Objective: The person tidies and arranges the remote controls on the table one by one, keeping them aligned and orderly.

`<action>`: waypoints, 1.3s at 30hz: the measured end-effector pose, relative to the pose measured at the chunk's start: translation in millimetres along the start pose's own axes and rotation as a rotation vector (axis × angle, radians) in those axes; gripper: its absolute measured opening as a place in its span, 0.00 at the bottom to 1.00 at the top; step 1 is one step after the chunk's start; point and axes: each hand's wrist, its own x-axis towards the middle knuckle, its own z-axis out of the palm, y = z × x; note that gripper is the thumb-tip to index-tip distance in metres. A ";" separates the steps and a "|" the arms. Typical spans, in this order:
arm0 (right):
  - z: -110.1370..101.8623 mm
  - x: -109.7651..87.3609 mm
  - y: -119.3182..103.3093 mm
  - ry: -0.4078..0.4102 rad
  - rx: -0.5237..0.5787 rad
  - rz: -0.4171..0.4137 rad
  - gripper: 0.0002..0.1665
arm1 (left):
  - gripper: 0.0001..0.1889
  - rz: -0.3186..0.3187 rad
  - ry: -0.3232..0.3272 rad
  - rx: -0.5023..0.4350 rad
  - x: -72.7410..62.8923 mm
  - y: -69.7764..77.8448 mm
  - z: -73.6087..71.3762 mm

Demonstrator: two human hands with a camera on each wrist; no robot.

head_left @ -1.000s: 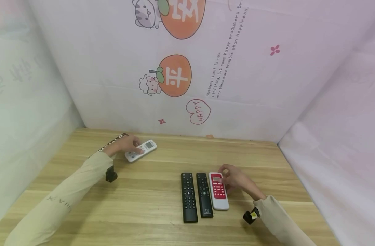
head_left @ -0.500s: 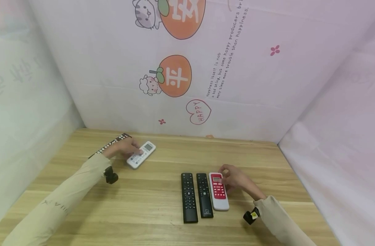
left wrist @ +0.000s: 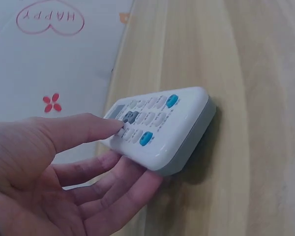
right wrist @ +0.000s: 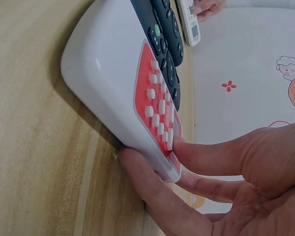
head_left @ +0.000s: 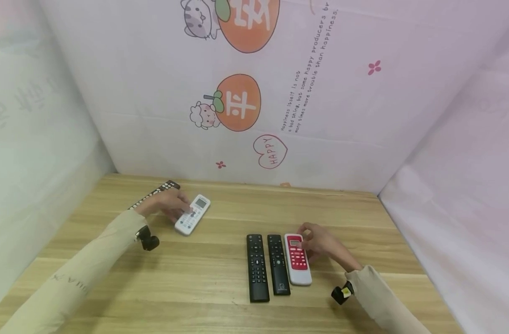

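My left hand (head_left: pixel 169 202) pinches a white air-conditioner remote (head_left: pixel 197 214) at the back left of the table. In the left wrist view the thumb lies over the buttons of this remote (left wrist: pixel 174 125), with the fingers at its side and underneath. At the right, my right hand (head_left: pixel 318 242) grips the top end of a red-and-white remote (head_left: pixel 298 262). The right wrist view has the thumb on its red face by the small screen and a finger along its side (right wrist: pixel 103 59). A slim black remote (head_left: pixel 279 266) lies just left of it, beside a longer black remote (head_left: pixel 257 269).
Another dark remote with pale buttons (head_left: pixel 156 191) lies slanted behind the left hand, partly covered by it. A printed white cloth (head_left: pixel 333 162) rises along the table's back edge. More cloth hangs at both sides of the wooden table (head_left: pixel 212 269).
My left hand has turned the white remote to a steeper slant, its near end swinging toward me. More of the dark remote behind shows. My right hand and its remote stay put.
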 end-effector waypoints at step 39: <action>-1.5 1.2 3.1 -0.002 0.008 -0.003 0.18 | 0.35 0.122 -0.057 -0.372 -31.5 12.8 85.2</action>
